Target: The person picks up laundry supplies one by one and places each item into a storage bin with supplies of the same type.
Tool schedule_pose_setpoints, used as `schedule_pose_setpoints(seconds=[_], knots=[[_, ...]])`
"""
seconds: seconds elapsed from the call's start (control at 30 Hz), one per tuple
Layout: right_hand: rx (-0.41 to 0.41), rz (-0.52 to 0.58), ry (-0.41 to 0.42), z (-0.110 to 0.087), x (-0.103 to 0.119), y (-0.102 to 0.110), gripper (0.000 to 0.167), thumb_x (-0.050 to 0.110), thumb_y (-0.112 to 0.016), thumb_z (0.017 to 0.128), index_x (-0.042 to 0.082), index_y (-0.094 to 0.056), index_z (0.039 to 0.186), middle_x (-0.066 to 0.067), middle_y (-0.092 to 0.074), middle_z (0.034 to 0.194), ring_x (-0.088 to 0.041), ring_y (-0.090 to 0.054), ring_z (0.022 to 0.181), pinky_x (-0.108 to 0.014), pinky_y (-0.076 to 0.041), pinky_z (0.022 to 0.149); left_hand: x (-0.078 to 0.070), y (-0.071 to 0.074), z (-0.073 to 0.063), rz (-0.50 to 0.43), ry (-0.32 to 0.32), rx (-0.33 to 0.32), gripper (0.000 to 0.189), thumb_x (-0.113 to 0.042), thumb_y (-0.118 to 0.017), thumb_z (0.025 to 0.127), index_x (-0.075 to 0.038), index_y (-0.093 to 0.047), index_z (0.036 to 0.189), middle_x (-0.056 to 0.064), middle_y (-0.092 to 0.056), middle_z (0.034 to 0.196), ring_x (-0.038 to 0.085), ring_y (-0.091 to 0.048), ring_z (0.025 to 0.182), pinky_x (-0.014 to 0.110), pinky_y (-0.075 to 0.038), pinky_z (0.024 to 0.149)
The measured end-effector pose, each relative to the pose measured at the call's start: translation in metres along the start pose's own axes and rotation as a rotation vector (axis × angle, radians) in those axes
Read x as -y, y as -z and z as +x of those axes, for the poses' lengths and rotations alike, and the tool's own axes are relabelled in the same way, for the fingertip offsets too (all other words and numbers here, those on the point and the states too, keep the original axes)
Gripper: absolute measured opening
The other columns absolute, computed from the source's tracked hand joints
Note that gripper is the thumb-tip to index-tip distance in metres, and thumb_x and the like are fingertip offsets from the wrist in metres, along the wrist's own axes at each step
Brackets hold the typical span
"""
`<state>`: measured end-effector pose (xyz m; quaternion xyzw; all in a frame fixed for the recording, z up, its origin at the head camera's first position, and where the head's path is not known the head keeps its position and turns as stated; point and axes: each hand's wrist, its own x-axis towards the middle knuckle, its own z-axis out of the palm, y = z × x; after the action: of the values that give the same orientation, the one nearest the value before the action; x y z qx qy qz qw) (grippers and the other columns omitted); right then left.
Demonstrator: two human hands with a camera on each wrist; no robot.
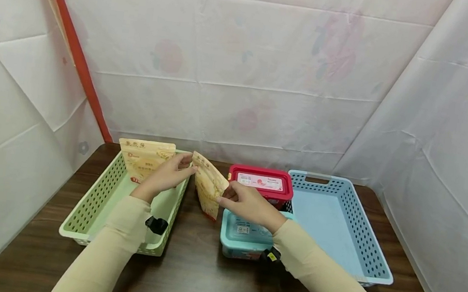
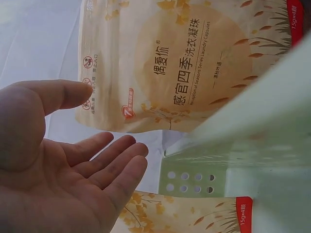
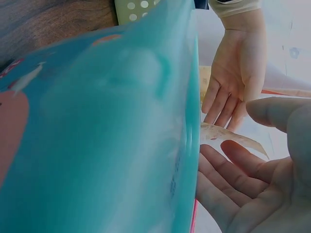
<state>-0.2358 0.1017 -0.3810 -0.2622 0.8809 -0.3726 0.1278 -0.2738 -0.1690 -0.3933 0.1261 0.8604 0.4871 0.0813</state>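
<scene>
A cream laundry-capsule pouch [image 1: 210, 187] with leaf prints stands tilted on the table, between my two hands. My left hand [image 1: 171, 172] reaches over the green basket's right wall, fingertips right at the pouch's upper left corner. In the left wrist view its thumb overlaps the printed top strip, and the fingers [image 2: 119, 160] stretch out loosely, apart from the thumb. At the pouch's upper right edge is my right hand [image 1: 250, 204]. Seen from the right wrist, its thumb and fingers [image 3: 233, 179] stand well apart, with the pouch's top corner [image 3: 243, 141] showing between them.
A similar pouch [image 1: 144, 162] stands in the green basket [image 1: 81, 210] on the left. Under my right forearm sits a teal lidded tub [image 1: 233, 241], with a red lidded tub [image 1: 253, 170] behind it. A pale blue basket [image 1: 335, 217] lies to the right on the wooden table.
</scene>
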Motion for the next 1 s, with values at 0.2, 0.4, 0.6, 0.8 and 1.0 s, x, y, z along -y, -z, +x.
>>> schedule_pose_setpoints(seconds=[0.2,0.4,0.6,0.8,1.0], knots=[[0.038,-0.055,0.006,0.001,0.005,0.004,0.025,0.036,-0.062,0.101,0.012,-0.061,0.108,0.003,-0.067,0.1,-0.01,-0.064,0.092,-0.032,-0.055,0.08,-0.001,0.0,0.003,-0.011,0.012,0.026,0.069,-0.035,-0.051,0.106,-0.002,-0.021,0.159,0.025,-0.034,0.155,0.043,-0.036,0.139,0.058,-0.051,0.089],[0.078,-0.087,0.008,0.007,0.004,0.009,0.022,0.031,-0.063,0.101,0.01,-0.062,0.107,0.003,-0.068,0.098,-0.009,-0.064,0.088,-0.031,-0.054,0.079,0.0,0.0,0.007,-0.009,0.005,0.014,0.064,-0.029,-0.051,0.107,0.001,-0.026,0.156,0.026,-0.04,0.15,0.043,-0.038,0.137,0.059,-0.04,0.106],[0.1,-0.126,0.011,0.013,0.004,0.012,0.019,0.029,-0.064,0.1,0.01,-0.063,0.099,0.002,-0.068,0.089,-0.011,-0.06,0.077,-0.03,-0.051,0.07,-0.001,0.0,0.008,-0.025,0.008,-0.001,0.058,-0.023,-0.051,0.107,0.004,-0.031,0.154,0.028,-0.043,0.146,0.044,-0.039,0.136,0.059,-0.036,0.109],[0.104,-0.136,0.005,0.017,0.004,0.012,0.019,0.028,-0.065,0.099,0.01,-0.064,0.093,0.002,-0.065,0.081,-0.011,-0.055,0.07,-0.028,-0.047,0.064,-0.002,0.0,0.009,-0.03,0.02,-0.009,0.056,-0.022,-0.051,0.107,0.005,-0.033,0.153,0.028,-0.044,0.145,0.043,-0.04,0.136,0.057,-0.036,0.11],[0.104,-0.129,0.004,0.017,0.003,0.012,0.017,0.025,-0.065,0.1,0.01,-0.064,0.093,0.001,-0.067,0.081,-0.01,-0.054,0.068,-0.027,-0.046,0.062,-0.001,-0.001,0.01,-0.014,0.006,-0.039,0.053,-0.022,-0.052,0.106,0.005,-0.039,0.15,0.026,-0.049,0.142,0.043,-0.043,0.134,0.057,-0.038,0.109]])
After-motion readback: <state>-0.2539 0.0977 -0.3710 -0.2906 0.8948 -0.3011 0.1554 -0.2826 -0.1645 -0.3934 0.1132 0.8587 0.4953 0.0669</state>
